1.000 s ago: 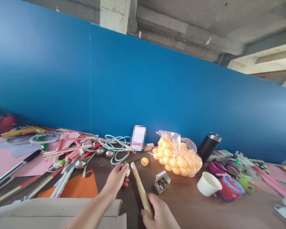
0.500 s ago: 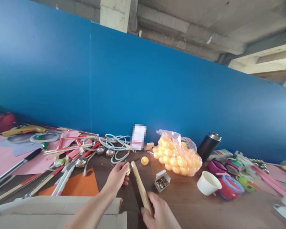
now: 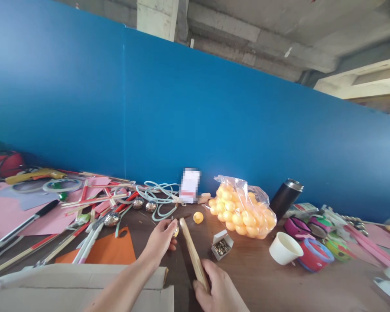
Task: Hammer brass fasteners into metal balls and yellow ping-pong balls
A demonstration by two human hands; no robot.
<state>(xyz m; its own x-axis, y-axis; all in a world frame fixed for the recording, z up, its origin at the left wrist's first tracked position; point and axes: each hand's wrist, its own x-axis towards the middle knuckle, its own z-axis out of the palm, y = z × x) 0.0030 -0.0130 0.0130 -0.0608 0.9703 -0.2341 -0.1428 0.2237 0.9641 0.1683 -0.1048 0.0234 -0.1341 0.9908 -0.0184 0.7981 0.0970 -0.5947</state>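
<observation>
Near the front edge of the table [image 3: 266,281], about midway along it, the person's left hand [image 3: 160,240] pinches a small yellow ball [image 3: 176,231] between thumb and fingertips. It holds the ball low over the wood, apparently so that the round thing cannot roll off; what lies under the ball is hidden by the fingers. The right hand [image 3: 219,290] is closed around the near end of a wooden stick [image 3: 191,251], which slants away toward the back edge. Its far tip lies just beside the pinched ball, a hold that leaves most of the stick's length free. A loose orange ball [image 3: 198,217] rests just beyond that tip, and a clear bag of orange balls [image 3: 240,214] slumps further right, gathering the rest together. Between the stick and the bag, a small open box of brass pins [image 3: 221,246] stands within easy reach of the right hand. A white paper cup [image 3: 285,248] sits toward the right edge, and a cardboard box [image 3: 78,286] lies along the front edge under the left forearm.
</observation>
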